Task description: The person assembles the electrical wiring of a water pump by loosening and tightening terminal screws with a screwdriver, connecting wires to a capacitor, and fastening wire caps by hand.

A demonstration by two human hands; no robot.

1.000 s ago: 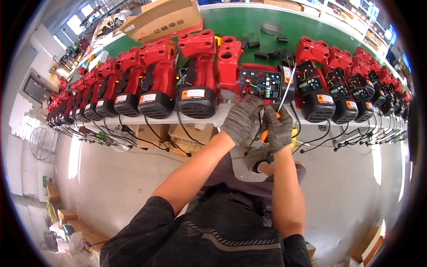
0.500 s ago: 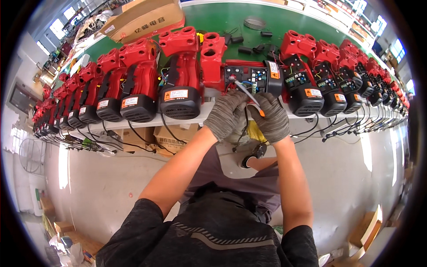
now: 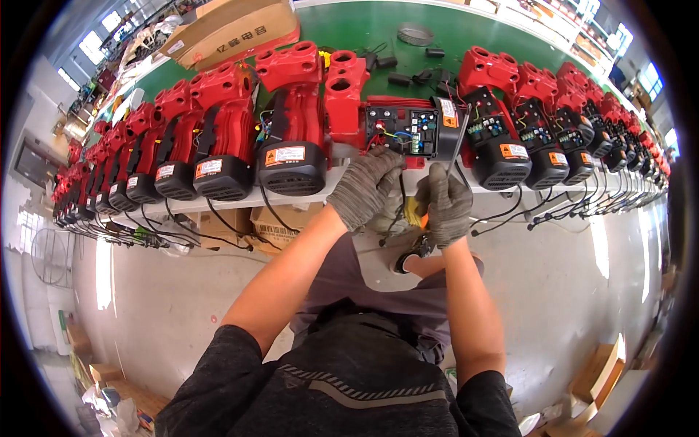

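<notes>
In front of me a red pump motor [image 3: 342, 109] lies on its side, its black control box uncovered. Inside the box a circuit board [image 3: 419, 131] shows, with red, blue and yellow-green wires. My left hand [image 3: 366, 188], in a grey knit glove, is at the box's lower edge with its fingers closed; what they pinch is hidden. A black cable [image 3: 403, 200] hangs beside those fingers. My right hand [image 3: 445, 204], gloved too, is closed round a screwdriver [image 3: 460, 135]. Its thin shaft points up past the motor's black end cover, and a bit of orange handle shows below.
Rows of similar red motors with black covers [image 3: 291, 175] stand along the bench on both sides, cables hanging over its front edge. On the green bench top [image 3: 349, 29] are a cardboard box [image 3: 233, 36], a round metal ring [image 3: 415, 35] and small black parts. Cartons [image 3: 284, 218] sit underneath.
My right hand has drawn the screwdriver back from the board, moving right and slightly down, and tipped its shaft upward. My left hand has stayed almost in place at the box edge.
</notes>
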